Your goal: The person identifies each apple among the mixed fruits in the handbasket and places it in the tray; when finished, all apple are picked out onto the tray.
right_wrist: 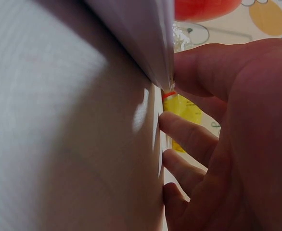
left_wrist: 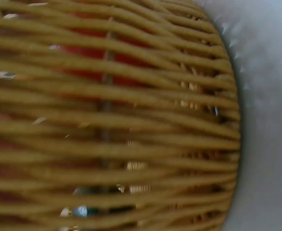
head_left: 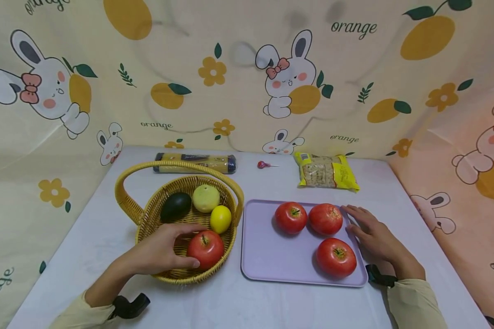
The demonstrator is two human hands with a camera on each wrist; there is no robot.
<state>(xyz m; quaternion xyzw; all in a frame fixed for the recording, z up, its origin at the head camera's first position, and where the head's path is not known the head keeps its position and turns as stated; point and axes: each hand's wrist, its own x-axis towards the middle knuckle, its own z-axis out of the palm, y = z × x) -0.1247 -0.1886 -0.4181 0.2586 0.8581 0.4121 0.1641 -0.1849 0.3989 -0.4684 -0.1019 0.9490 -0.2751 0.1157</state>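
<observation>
In the head view my left hand (head_left: 160, 249) reaches into a yellow wicker basket (head_left: 191, 278) and grips a red apple (head_left: 206, 250), thumb on its near side and fingers on the far side. A dark green avocado (head_left: 175, 207), a pale green round fruit (head_left: 206, 198) and a yellow lemon (head_left: 220, 219) lie in the basket. My right hand (head_left: 374, 237) rests by the right edge of a lilac tray (head_left: 276, 260), its thumb at the rim. On the tray sit three red apples (head_left: 336, 257). Basket weave (left_wrist: 112, 144) fills the left wrist view, hiding that hand.
Behind the basket lies a yellow roll with dark ends (head_left: 195, 163). A small red-handled pointed tool (head_left: 266, 164) is at the back middle. A yellow-and-clear packet (head_left: 327, 171) lies behind the tray. Patterned cloth (head_left: 238, 91) hangs around the table's back and sides.
</observation>
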